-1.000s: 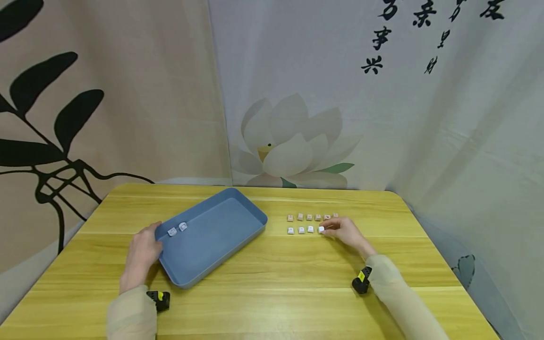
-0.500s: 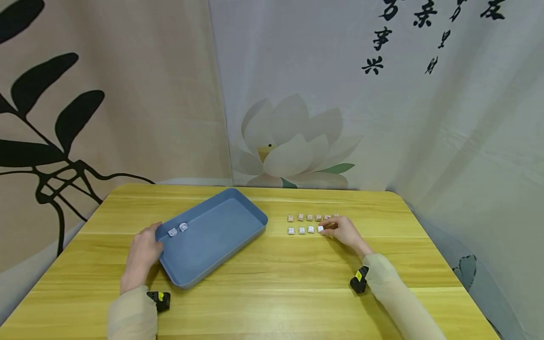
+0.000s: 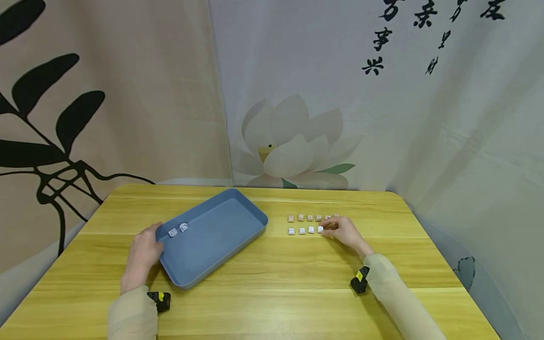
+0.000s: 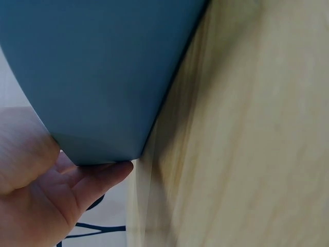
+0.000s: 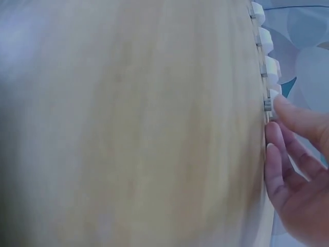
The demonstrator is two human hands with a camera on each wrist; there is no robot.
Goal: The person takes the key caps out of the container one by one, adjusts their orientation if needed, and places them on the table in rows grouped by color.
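A shallow blue tray (image 3: 212, 241) lies at an angle on the table. My left hand (image 3: 143, 250) grips its left end, thumb at the rim and fingers against the outer wall, as the left wrist view also shows. Two white keycaps (image 3: 183, 227) sit inside, near that end. On the right, my right hand (image 3: 345, 232) pinches a small white keycap (image 3: 320, 229) at the right end of the front row (image 3: 302, 231). In the right wrist view this keycap (image 5: 273, 100) stands on the table between thumb and fingers. The hand partly covers the back row of keycaps (image 3: 301, 217).
The yellow wood-grain table (image 3: 255, 307) ends at a curtain (image 3: 446, 141) behind. A bare stretch of tabletop separates the tray from the keycap rows. Black camera units (image 3: 359, 280) are strapped at both wrists.
My right hand has shifted the pinched keycap slightly left, closer to its neighbour in the front row. The left hand and the tray stay in place.
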